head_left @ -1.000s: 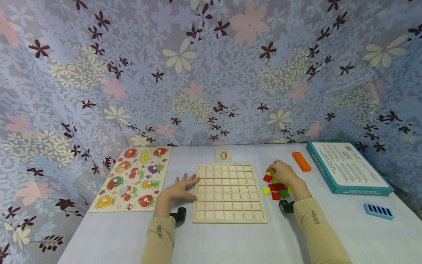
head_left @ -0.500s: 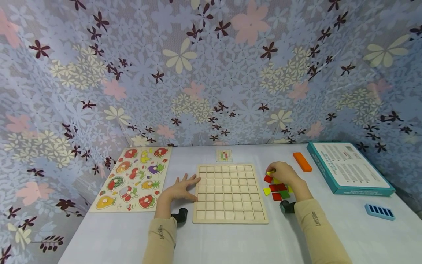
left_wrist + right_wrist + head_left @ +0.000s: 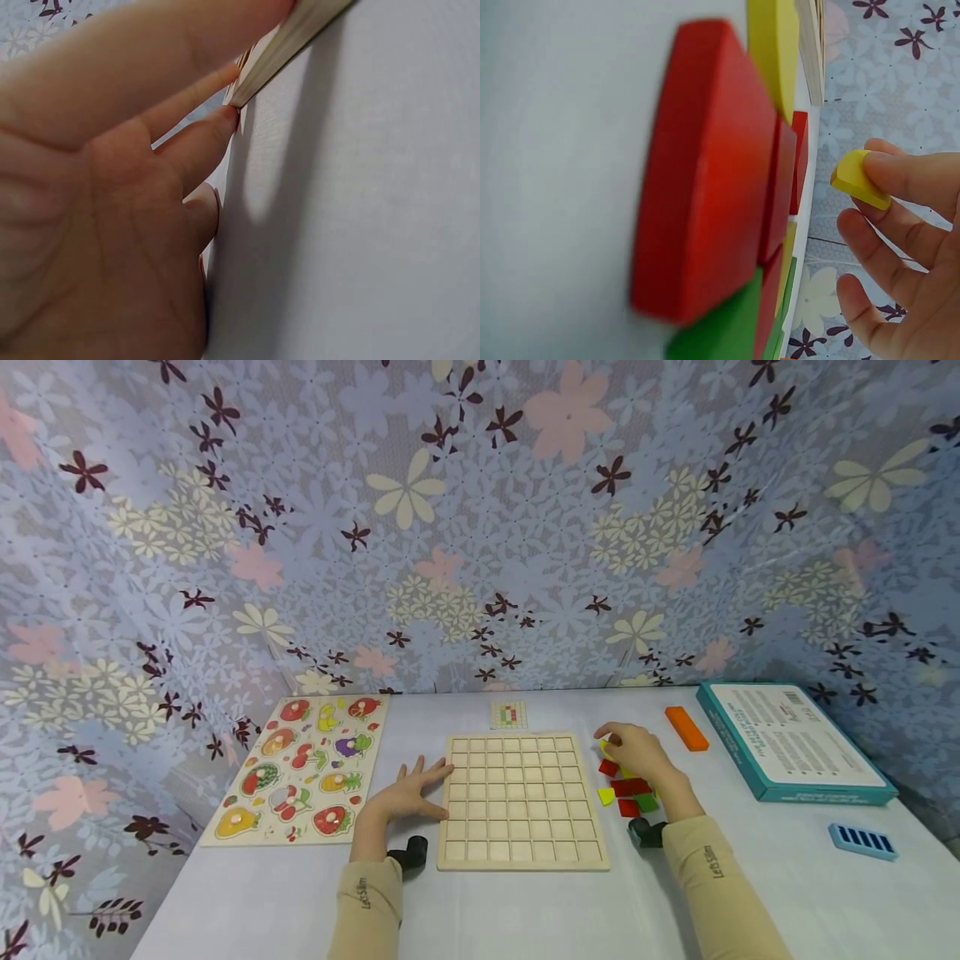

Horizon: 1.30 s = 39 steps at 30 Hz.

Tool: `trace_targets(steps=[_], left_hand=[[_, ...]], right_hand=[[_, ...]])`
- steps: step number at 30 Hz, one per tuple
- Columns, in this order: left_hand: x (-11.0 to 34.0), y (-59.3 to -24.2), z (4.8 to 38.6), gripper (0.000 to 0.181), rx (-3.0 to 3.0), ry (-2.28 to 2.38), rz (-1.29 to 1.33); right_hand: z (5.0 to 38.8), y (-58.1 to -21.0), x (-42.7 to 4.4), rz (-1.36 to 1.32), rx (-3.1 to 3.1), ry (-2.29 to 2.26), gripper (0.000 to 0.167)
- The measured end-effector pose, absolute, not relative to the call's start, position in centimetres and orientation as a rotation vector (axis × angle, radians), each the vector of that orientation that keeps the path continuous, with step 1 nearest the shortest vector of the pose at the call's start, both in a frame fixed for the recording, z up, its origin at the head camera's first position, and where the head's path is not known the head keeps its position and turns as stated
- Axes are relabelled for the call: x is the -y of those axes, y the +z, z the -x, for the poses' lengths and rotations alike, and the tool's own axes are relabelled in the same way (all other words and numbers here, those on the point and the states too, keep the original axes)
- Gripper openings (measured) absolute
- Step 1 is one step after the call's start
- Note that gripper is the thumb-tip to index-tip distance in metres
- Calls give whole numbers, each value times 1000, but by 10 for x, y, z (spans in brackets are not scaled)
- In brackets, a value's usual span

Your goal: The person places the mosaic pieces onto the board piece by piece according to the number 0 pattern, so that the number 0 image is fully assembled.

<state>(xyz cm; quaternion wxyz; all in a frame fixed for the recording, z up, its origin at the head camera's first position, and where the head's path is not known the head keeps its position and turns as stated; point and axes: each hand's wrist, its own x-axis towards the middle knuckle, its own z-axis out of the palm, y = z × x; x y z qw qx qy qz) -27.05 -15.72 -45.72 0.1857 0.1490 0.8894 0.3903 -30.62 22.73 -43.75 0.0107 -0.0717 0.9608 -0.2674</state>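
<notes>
one yellow piece (image 3: 852, 178), pinched in the right hand (image 3: 640, 752), shows plainly only in that wrist's view — the left hand (image 3: 405, 793), splayed, touches the board (image 3: 523, 864).

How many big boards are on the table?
2: the grid board in the middle, with the left hand touching its left edge, and the fruit board farther left.

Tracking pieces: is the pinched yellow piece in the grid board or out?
Out: the right hand pinches the yellow piece beside the grid board.
</notes>
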Motion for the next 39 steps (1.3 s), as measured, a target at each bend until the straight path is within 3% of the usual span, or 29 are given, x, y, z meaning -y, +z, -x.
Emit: trace_targets(steps=[21,39], left_hand=[[158,-460,271,85,-2493,1102,-501],[160,-465,273,85,-2500,1110,-490]], right_hand=[[304,-431,-200,101,-2882,-1173,22],[310,-429,-169,231,-2803,-1354,21]])
